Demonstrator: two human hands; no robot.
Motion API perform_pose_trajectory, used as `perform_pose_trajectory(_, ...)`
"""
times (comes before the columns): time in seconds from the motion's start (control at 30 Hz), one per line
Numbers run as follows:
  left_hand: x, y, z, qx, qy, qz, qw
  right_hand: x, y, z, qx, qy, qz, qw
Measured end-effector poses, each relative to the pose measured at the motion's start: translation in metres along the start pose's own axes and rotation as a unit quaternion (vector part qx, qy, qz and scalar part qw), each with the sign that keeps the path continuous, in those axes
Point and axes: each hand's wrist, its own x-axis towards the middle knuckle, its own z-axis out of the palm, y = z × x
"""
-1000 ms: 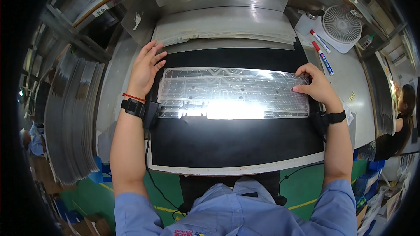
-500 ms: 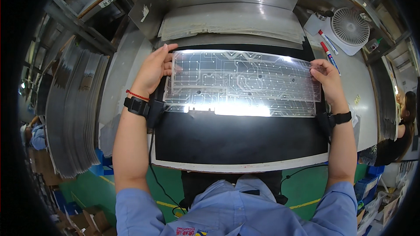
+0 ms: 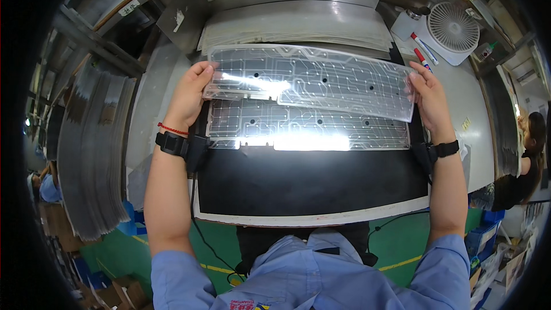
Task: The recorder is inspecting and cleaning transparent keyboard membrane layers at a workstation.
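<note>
A clear film sheet printed with fine circuit lines [image 3: 344,69] is held up and slanted, its left end farther back than its right. My left hand [image 3: 194,89] pinches its left edge between thumb and fingers. At the right edge, my right hand [image 3: 429,100] grips the same sheet, the thumb on top. Beneath it, a second clear circuit film [image 3: 241,129] lies flat on a black mat [image 3: 310,181], its upper part covered by the raised sheet. Strong light glares off both films.
Behind the mat lies a stack of pale sheets [image 3: 293,26]. A white fan [image 3: 453,27], a bottle [image 3: 403,25] and a red-capped marker [image 3: 420,56] sit at the back right. Tall sheet stacks [image 3: 94,155] stand left. Another person [image 3: 519,163] is at the far right.
The upper film has lifted off the lower one and tilted, its left end moving back. My left fingers, spread before, now close on its edge.
</note>
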Motion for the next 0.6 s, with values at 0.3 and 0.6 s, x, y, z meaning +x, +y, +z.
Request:
perform_pose_trajectory(0.3,-0.002,0.002,0.003,-0.017,0.006,0.009,1.000,0.005,0.007,-0.007,-0.018,0.003,-0.020,1.000)
perform_pose_trajectory(0.6,0.004,-0.004,-0.006,-0.031,0.003,0.013,0.999,0.003,0.005,-0.002,-0.045,0.012,-0.024,0.999)
